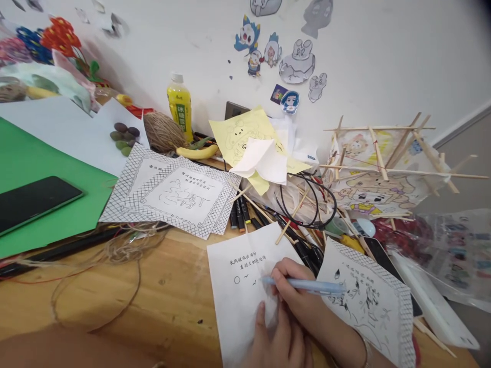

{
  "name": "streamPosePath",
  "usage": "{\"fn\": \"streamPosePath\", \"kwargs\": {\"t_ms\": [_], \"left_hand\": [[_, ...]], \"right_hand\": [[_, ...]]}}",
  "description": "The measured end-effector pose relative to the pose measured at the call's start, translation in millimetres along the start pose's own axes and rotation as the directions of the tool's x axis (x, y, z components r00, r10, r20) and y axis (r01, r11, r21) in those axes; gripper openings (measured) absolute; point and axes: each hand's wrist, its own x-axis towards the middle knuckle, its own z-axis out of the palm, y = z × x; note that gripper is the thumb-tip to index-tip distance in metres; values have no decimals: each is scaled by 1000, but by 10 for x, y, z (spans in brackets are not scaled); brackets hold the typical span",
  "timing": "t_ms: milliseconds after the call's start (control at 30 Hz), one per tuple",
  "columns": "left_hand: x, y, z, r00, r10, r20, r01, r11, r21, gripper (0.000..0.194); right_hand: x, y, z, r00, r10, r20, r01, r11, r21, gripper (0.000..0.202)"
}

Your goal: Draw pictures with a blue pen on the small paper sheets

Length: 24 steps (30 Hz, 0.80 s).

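A light blue pen (312, 285) is pinched in my right hand (293, 294), its tip on or just above a white sheet of paper (226, 296). Two lines of handwritten characters, a small circle and bird-like marks show on that sheet. Lying on its lower part, my left hand (274, 340) has its fingers stretched out and apart and holds nothing. Partly under my right forearm is another sheet with a leafy drawing (383, 278) and a patterned border. To the left are overlapping bordered drawings (180, 191).
Several markers (240, 209) and wooden sticks crowd behind the paper. A stick frame with painted panels (379, 168) stands right. A yellow-green bottle (179, 105), a banana (197, 152) and a twine ball (163, 130) stay near the wall. A phone (38, 199) rests on green card (92, 217).
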Motion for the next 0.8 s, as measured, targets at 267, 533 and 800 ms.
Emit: {"fn": "streamPosePath", "kwargs": {"t_ms": [267,533,800], "left_hand": [[-15,21,11,999,19,40,-18,1000,-20,28],[5,-8,-18,1000,13,1,-13,1000,-16,28],[0,24,-1,1000,-2,-1,2,1000,-12,27]], "right_hand": [[8,-12,-12,1000,-16,14,16,1000,-22,31],[0,-46,-17,999,-9,32,10,999,-39,31],[-3,-3,-9,999,-30,37,32,998,-49,31]]}}
